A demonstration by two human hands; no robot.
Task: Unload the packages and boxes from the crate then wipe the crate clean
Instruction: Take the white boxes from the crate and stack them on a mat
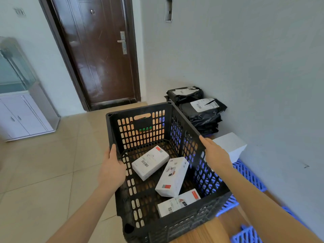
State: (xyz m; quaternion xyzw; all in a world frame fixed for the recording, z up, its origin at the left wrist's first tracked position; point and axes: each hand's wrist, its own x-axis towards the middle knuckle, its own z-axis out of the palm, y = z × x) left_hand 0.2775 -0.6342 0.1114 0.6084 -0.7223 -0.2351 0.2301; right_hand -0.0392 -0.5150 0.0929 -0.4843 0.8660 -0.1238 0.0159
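Black slotted crate sits in front of me, right side next to blue crates. Can't tell whether it is resting or lifted.

Left hand clamped on the left rim, thumb hooked inside the wall. Right hand closed over the right rim, thumb lying along the top, fingers mostly hidden down the outside.

Three white boxes remain on the crate floor: far box, middle box tilted with its near end on the near box. Black bagged packages are stacked by the wall, far right, with another white box just near of them.

My read on handling: the crate is stiff plastic and probably light with this load, and the rim gives a firm hold. The boxes look like rigid, smooth cardboard, loose enough to slide if I tip the crate. I'd take each across its narrow sides, middle box first.

Unloading is partly done by the look of it. Wiping not begun.
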